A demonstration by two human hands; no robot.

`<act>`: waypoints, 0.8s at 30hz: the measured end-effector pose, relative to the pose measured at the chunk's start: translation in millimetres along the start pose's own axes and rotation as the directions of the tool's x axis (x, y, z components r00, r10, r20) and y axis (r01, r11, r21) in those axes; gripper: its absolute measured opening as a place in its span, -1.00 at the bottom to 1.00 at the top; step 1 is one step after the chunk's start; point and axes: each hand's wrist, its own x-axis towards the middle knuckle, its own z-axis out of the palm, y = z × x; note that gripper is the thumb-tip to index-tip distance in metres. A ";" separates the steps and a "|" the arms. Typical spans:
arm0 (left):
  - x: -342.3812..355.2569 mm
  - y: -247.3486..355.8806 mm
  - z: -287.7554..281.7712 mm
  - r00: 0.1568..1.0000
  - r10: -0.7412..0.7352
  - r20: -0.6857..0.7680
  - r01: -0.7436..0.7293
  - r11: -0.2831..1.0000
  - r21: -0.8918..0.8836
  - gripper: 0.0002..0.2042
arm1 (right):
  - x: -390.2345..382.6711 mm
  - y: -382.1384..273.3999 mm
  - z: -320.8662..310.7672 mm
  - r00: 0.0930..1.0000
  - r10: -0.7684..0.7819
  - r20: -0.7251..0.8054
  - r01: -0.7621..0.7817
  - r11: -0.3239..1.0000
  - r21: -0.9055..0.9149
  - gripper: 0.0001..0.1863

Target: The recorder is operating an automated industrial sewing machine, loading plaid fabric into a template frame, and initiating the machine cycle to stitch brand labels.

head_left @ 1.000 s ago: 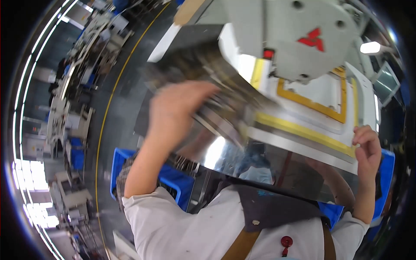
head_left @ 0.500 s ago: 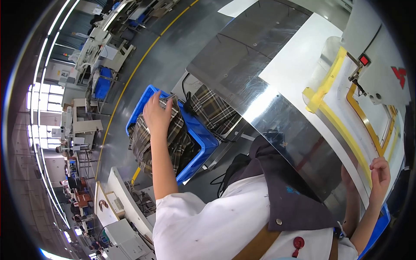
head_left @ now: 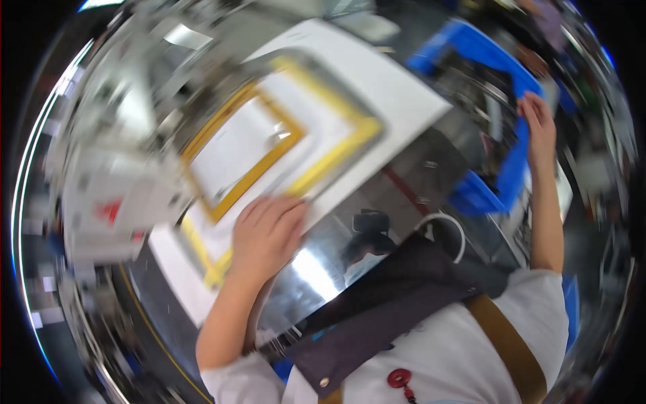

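Note:
The moment is blurred by motion. My left hand (head_left: 268, 232) rests on the white template board (head_left: 393, 81), just below an amber rectangular frame (head_left: 294, 131) and beside yellow tape strips (head_left: 315, 172), its fingers lying slightly bent over the surface. Out to the right, my right hand (head_left: 540, 128) has its fingers curled over the rim of a blue bin (head_left: 515, 172); dark items (head_left: 484, 101) inside are too smeared to name. Below the board a shiny metal plate (head_left: 313, 273) reflects light.
A pale machine head (head_left: 108, 195) with a red mark occupies the left, close beside the amber frame. A white hose (head_left: 456, 229) loops below the bin. A yellow floor line (head_left: 155, 330) runs at lower left. Part of another person (head_left: 545, 20) shows at top right.
The view has swung round. My left hand has left the bin of plaid fabric for the white board, and my right hand has moved off the board to a blue bin on the right.

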 end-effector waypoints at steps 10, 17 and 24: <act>-9.4 9.1 1.3 1.000 0.022 0.021 -0.020 0.996 -0.093 -0.88 | -166.7 156.4 -189.7 0.848 0.450 -0.282 -0.474 0.403 -0.783 -0.75; -15.1 6.7 0.0 1.000 -0.001 -0.006 0.002 1.000 0.026 -0.90 | -126.5 179.0 -125.6 0.982 0.186 0.023 -0.055 0.403 -0.914 -0.59; -10.5 8.1 1.4 0.999 0.035 -0.010 -0.035 0.997 0.073 -0.90 | -119.0 221.8 -139.4 0.956 0.294 0.017 -0.100 0.378 -0.920 -0.77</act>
